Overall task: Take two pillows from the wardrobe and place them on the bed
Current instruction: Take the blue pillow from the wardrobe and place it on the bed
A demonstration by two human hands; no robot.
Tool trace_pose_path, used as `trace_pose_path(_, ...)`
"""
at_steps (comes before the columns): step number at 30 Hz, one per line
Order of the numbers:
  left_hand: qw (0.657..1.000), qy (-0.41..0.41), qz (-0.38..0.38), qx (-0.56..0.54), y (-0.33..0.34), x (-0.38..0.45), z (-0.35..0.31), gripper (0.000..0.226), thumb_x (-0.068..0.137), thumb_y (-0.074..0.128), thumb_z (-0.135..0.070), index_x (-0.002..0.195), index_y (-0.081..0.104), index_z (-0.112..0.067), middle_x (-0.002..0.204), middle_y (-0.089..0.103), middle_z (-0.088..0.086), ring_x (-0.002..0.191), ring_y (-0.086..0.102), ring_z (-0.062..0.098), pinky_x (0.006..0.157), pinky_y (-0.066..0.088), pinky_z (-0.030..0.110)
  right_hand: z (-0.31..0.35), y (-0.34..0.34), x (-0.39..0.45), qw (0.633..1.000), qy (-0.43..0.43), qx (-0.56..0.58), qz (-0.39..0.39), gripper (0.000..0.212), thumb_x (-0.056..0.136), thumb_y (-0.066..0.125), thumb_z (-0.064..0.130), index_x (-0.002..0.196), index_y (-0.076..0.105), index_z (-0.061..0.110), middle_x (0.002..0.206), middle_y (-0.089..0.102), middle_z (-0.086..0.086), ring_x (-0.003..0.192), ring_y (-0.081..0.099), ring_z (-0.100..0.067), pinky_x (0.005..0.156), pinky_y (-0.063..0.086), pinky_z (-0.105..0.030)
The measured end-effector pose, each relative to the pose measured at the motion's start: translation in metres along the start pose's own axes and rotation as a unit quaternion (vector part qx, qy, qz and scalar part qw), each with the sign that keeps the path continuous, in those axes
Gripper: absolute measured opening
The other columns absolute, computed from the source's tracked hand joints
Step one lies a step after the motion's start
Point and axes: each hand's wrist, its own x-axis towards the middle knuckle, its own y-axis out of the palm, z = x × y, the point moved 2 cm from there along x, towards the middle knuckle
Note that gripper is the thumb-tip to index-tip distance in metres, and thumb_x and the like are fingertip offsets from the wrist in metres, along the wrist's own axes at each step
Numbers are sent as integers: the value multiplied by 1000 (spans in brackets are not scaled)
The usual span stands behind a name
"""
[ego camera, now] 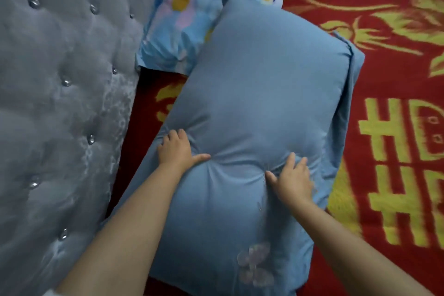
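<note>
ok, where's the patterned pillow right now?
Head view, top centre: the patterned pillow lies on the red blanket beside the grey headboard, its near end partly covered by the blue pillow that both hands press.

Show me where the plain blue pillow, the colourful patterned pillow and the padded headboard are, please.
plain blue pillow (259, 84): head view, upper middle of its cover.
colourful patterned pillow (187, 7): head view, its printed top face.
padded headboard (60, 108): head view, grey tufted panel between buttons.
</note>
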Motion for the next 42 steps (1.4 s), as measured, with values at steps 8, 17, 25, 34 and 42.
trace_pose_path(8, 992, 128, -3, 18, 23, 52, -2, 44, 99, 41, -38, 105, 64, -1, 110, 67, 21, 101, 63, 35, 76, 51, 37, 19, 31, 19, 990, -21, -54, -129, 26, 79, 71, 19, 74, 65, -5, 80, 70, -24, 86, 61, -38, 73, 49, -46)
trace_pose_path(17, 957, 175, -225, -51, -3, -9, -1, 38, 51, 91, 1, 42, 55, 6, 36, 57, 23, 24, 54, 30, 24, 42, 25, 21, 15, -11, 963, -56, 4, -262, 30, 72, 64, 24, 72, 64, -6, 74, 67, -29, 74, 67, -41, 71, 54, -54)
trace_pose_path(25, 957, 159, -241, -26, -2, -21, -6, 40, 42, 95, -4, 41, 55, 0, 34, 56, 15, 23, 53, 27, 23, 39, 19, 39, 31, 25, 987, -23, -26, -159, 63, 79, 60, 56, 106, 53, 0, 114, 54, -23, 113, 46, -35, 104, 31, -50)
trace_pose_path(34, 958, 167, -233, -11, 21, 0, -5, 37, 47, 92, -2, 46, 56, 0, 40, 57, 16, 30, 56, 27, 25, 40, 19, 51, 33, 41, 941, -172, -90, -276, 12, 50, 59, 4, 38, 61, 7, 36, 63, -9, 42, 60, -24, 51, 53, -31)
trace_pose_path(42, 952, 65, -203, -222, 14, -6, 6, 37, 98, 46, -17, 77, 55, 12, 91, 64, 33, 83, 60, 45, 65, 43, 46, 33, 6, 17, 883, -300, 26, -360, 37, 75, 46, 9, 40, 50, -2, 35, 55, -23, 31, 55, -30, 30, 40, -20)
